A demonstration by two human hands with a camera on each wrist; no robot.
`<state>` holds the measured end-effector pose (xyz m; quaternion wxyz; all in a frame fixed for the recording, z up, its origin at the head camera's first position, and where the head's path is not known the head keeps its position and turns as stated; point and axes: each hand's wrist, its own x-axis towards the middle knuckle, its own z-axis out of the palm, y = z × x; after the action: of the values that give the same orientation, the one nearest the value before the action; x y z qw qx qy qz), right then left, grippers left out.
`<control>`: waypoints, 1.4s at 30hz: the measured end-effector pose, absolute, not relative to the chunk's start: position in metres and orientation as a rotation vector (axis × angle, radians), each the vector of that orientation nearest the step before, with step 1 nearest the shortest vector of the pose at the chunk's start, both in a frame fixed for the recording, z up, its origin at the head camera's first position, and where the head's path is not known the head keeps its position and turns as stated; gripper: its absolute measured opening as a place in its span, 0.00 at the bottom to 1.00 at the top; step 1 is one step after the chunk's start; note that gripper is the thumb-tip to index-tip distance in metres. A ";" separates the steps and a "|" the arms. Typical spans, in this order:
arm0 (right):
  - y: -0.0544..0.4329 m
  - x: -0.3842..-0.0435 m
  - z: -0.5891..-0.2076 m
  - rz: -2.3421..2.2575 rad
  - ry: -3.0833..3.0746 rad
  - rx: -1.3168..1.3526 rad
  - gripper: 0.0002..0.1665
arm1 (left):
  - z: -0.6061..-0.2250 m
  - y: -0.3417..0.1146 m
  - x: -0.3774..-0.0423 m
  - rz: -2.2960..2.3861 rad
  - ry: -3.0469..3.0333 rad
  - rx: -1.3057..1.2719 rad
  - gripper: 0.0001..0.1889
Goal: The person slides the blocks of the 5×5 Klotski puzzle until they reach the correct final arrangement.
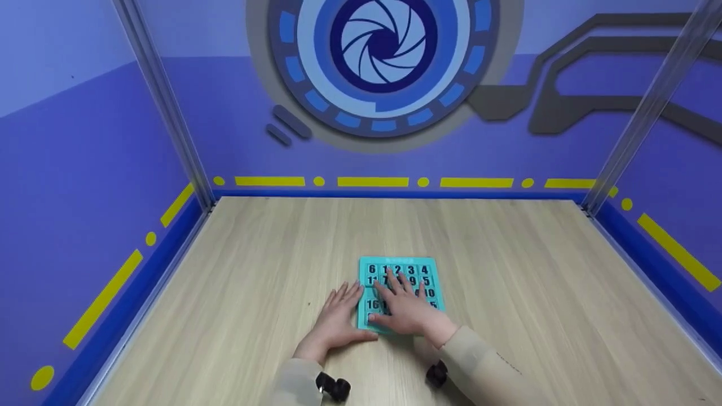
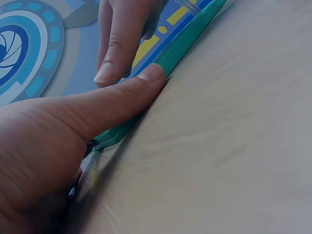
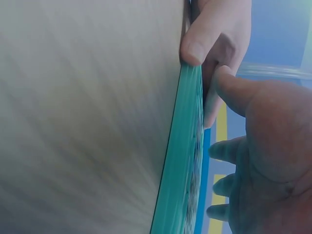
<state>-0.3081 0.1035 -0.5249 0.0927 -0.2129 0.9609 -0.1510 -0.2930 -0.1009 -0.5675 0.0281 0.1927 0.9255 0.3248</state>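
A turquoise number slide puzzle (image 1: 411, 270) with black numerals on pale tiles lies flat on the table. My left hand (image 1: 336, 320) rests at its near left corner, fingers straight along the left side and thumb against the near edge. In the left wrist view that thumb (image 2: 117, 105) touches the turquoise edge (image 2: 187, 44). Over the tiles spreads my right hand (image 1: 407, 309), covering several numerals, with its thumb over the bottom-left tile. From the right wrist, the right hand's fingers (image 3: 224, 185) appear extended above the puzzle's face.
The wooden table (image 1: 271, 248) extends around the puzzle. Blue printed panels (image 1: 225, 124) enclose it at the back and both sides, with metal posts (image 1: 163, 101) at the far corners. Black wrist cameras (image 1: 334, 387) sit on both sleeves.
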 end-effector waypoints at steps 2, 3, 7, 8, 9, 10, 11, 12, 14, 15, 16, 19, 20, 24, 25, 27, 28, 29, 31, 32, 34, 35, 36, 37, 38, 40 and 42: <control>0.102 -0.311 -0.525 -0.447 2.859 -0.620 0.49 | -0.567 -0.101 -0.293 0.999 2.855 0.595 0.59; 0.102 -0.312 -0.526 -0.446 2.860 -0.614 0.48 | -0.567 -0.101 -0.293 0.999 2.854 0.596 0.59; 0.100 -0.315 -0.526 -0.434 2.864 -0.597 0.48 | -0.567 -0.101 -0.293 1.005 2.840 0.586 0.59; 0.100 -0.315 -0.526 -0.431 2.866 -0.598 0.48 | -0.567 -0.101 -0.293 1.006 2.837 0.584 0.59; 0.100 -0.315 -0.527 -0.428 2.867 -0.599 0.47 | -0.567 -0.101 -0.293 1.007 2.835 0.583 0.59; 0.100 -0.315 -0.527 -0.422 2.867 -0.601 0.47 | -0.567 -0.101 -0.293 1.009 2.831 0.580 0.59; 0.100 -0.314 -0.527 -0.418 2.868 -0.605 0.47 | -0.567 -0.101 -0.293 1.008 2.830 0.578 0.59; 0.100 -0.314 -0.527 -0.416 2.868 -0.610 0.47 | -0.567 -0.101 -0.293 1.008 2.829 0.577 0.59; 0.101 -0.313 -0.528 -0.413 2.865 -0.618 0.48 | -0.567 -0.101 -0.293 1.010 2.829 0.577 0.59; 0.101 -0.313 -0.528 -0.413 2.863 -0.622 0.48 | -0.567 -0.101 -0.293 1.011 2.829 0.578 0.59; 0.101 -0.312 -0.528 -0.416 2.862 -0.626 0.48 | -0.567 -0.101 -0.292 1.012 2.830 0.578 0.59; 0.102 -0.310 -0.528 -0.420 2.852 -0.636 0.48 | -0.567 -0.101 -0.292 1.011 2.837 0.586 0.59; 0.102 -0.309 -0.528 -0.421 2.849 -0.638 0.48 | -0.567 -0.101 -0.292 1.009 2.840 0.587 0.59; 0.102 -0.305 -0.528 -0.410 2.842 -0.640 0.49 | -0.567 -0.101 -0.292 1.000 2.851 0.593 0.59; 0.102 -0.304 -0.527 -0.410 2.840 -0.640 0.49 | -0.567 -0.102 -0.292 0.998 2.854 0.594 0.59; 0.102 -0.302 -0.527 -0.413 2.836 -0.642 0.49 | -0.568 -0.101 -0.292 0.997 2.857 0.595 0.59; 0.103 -0.301 -0.526 -0.414 2.831 -0.644 0.49 | -0.568 -0.101 -0.292 1.001 2.857 0.595 0.59; 0.103 -0.301 -0.526 -0.413 2.828 -0.646 0.49 | -0.568 -0.102 -0.293 1.005 2.858 0.595 0.59; 0.103 -0.299 -0.525 -0.413 2.824 -0.646 0.49 | -0.568 -0.101 -0.293 1.010 2.860 0.597 0.59; 0.103 -0.299 -0.525 -0.414 2.823 -0.647 0.49 | -0.568 -0.101 -0.293 1.013 2.860 0.597 0.59; 0.104 -0.298 -0.524 -0.411 2.821 -0.649 0.48 | -0.568 -0.101 -0.293 1.018 2.861 0.597 0.59; 0.104 -0.297 -0.524 -0.412 2.821 -0.649 0.48 | -0.568 -0.101 -0.293 1.017 2.862 0.598 0.59; 0.104 -0.297 -0.524 -0.416 2.820 -0.649 0.48 | -0.568 -0.101 -0.293 1.016 2.864 0.597 0.59; 0.104 -0.296 -0.524 -0.418 2.818 -0.651 0.48 | -0.568 -0.101 -0.293 1.015 2.865 0.596 0.59; 0.104 -0.295 -0.524 -0.422 2.817 -0.652 0.47 | -0.568 -0.101 -0.293 1.014 2.867 0.598 0.59; 0.104 -0.295 -0.525 -0.423 2.816 -0.651 0.47 | -0.568 -0.101 -0.292 1.013 2.871 0.598 0.59; 0.105 -0.294 -0.525 -0.422 2.819 -0.652 0.47 | -0.568 -0.101 -0.292 1.010 2.876 0.600 0.59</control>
<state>-0.2937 0.1047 -0.5253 0.1086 -0.2218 0.9583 -0.1435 -0.2923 -0.1009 -0.5679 0.0176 0.1931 0.9256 0.3249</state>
